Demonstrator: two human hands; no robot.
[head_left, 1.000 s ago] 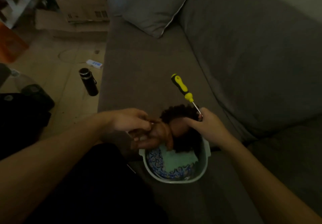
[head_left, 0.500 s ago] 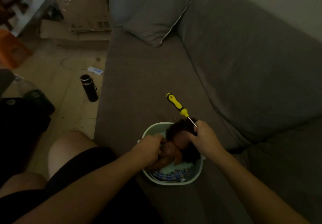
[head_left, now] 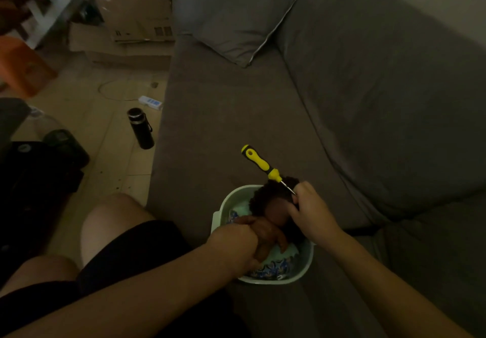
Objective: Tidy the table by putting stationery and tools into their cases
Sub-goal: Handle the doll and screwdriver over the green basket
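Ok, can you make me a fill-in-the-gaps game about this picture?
1. The right hand pinches the screwdriver by its metal shaft; the handle is black and ____.
2. The left hand grips a ____ in the pale green basin.
3. The flask standing on the floor is ____.
Missing words: yellow; doll; black.

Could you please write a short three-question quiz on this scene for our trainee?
1. True or false: the screwdriver has a red handle.
2. The left hand grips: A a pen, B the doll, C a cup.
3. Fill in: the right hand holds the screwdriver by its metal ____.
Key: 1 false; 2 B; 3 shaft.
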